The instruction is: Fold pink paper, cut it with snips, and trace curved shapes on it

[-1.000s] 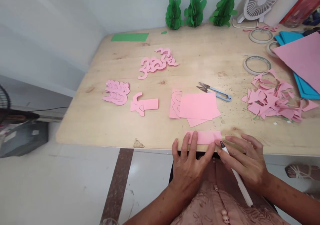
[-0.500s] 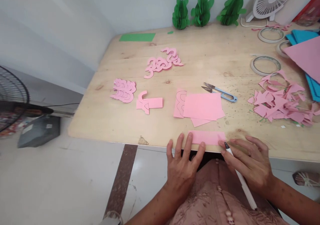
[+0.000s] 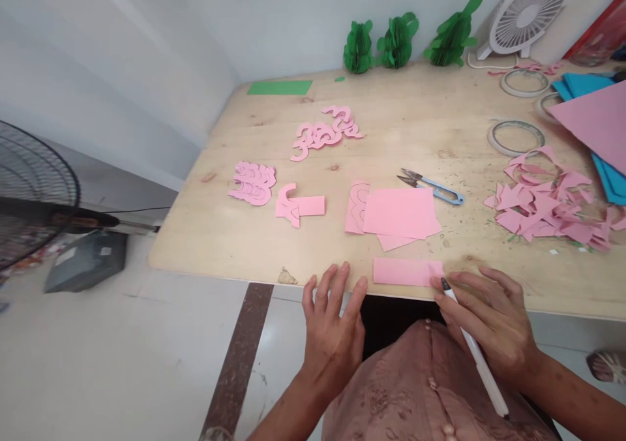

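My right hand (image 3: 493, 320) holds a white pen (image 3: 476, 353), its dark end pointing up at the table. A fingertip of that hand touches the right end of a folded-looking pink paper strip (image 3: 405, 272) at the table's front edge. To the left, my left hand (image 3: 333, 323) has its fingers spread on the table edge, holding nothing and apart from the strip. Beyond the strip are stacked pink paper pieces (image 3: 398, 212), one with a drawn wavy outline (image 3: 357, 207). Blue-handled thread snips (image 3: 433, 188) lie partly under or against that stack.
Cut pink shapes (image 3: 252, 182), pink curls (image 3: 325, 131) and a pink cross-laid piece (image 3: 310, 205) lie to the left. Pink scraps (image 3: 548, 206), a tape roll (image 3: 516, 137) and blue sheets (image 3: 587, 87) are on the right. Green paper figures (image 3: 397, 43) and a white fan (image 3: 525, 17) stand behind.
My left hand has moved left, off the pink strip to the bare table edge. My right hand stays at the strip's right end with the pen. The view has shifted slightly.
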{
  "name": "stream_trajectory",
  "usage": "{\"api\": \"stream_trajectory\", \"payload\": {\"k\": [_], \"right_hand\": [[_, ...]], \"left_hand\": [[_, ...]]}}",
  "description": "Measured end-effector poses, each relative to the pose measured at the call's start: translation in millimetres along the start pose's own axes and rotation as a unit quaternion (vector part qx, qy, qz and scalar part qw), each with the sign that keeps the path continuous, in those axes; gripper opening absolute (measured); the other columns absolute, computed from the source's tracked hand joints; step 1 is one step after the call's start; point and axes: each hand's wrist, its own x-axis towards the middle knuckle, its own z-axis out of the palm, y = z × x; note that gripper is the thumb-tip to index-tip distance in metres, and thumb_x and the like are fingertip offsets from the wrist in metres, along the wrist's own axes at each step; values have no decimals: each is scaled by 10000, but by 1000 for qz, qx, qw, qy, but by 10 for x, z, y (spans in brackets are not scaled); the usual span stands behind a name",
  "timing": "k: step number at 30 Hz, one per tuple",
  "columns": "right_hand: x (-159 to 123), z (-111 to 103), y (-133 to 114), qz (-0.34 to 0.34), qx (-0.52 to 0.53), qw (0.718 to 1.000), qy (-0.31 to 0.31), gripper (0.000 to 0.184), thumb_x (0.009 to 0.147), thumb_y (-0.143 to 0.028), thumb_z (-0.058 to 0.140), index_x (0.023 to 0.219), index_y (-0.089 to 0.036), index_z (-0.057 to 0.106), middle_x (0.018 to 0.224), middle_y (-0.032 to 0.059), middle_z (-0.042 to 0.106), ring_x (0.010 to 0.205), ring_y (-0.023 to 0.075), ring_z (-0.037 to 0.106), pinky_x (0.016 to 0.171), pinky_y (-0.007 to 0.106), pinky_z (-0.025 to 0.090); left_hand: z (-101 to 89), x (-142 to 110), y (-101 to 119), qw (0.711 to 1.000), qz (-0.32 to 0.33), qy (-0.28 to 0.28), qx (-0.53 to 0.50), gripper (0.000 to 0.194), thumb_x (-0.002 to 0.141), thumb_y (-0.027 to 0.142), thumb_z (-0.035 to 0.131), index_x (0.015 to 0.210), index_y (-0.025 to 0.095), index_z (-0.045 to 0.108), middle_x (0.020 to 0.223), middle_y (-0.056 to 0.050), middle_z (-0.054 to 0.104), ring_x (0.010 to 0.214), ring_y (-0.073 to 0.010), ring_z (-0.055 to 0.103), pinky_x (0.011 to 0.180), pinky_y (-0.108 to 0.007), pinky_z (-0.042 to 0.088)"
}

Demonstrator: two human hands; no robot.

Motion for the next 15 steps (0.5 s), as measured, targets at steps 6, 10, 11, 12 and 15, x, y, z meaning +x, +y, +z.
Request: {"api": "stream_trajectory", "payload": {"k": [6,10,11,12,15], "right_hand": [[68,22,-90,20,46,999,-8,210,839,-108,589,1014,-201,659,958,42,741,1020,238,644,980,489,355],[87,35,-123,15,71,997,-30,220,845,-95,568,1029,-184,648,1020,61,729,1018,229,644,974,479,360],[95,37,-124,10,73,997,-30,225,843,-94,569,1034,-184,646,1027,62,728,1010,225,646,967,473,368],[107,38,-122,7,75,997,-28,229,838,-91,573,1036,-182,644,1027,63,728,1004,221,648,960,467,375],[161,32,-112,16,74,997,-7,239,823,-82,584,1030,-186,639,996,56,733,982,213,655,953,453,389]], "left_hand": [[40,203,114,999,39,-14,-34,436,820,99,500,1247,175,534,1364,-142,524,1363,-291,349,1093,-558,254],[96,194,79,997,61,-14,-39,399,834,92,496,1221,164,556,1314,-131,573,1341,-269,390,1098,-535,280],[106,176,69,997,61,0,-38,386,832,79,500,1201,163,569,1294,-130,589,1331,-269,405,1092,-534,293],[112,161,61,997,63,13,-37,375,828,63,506,1180,166,582,1271,-128,606,1319,-269,423,1083,-532,311],[113,150,37,995,70,52,-47,342,823,31,524,1118,180,612,1184,-111,659,1250,-252,499,1039,-501,385]]}}
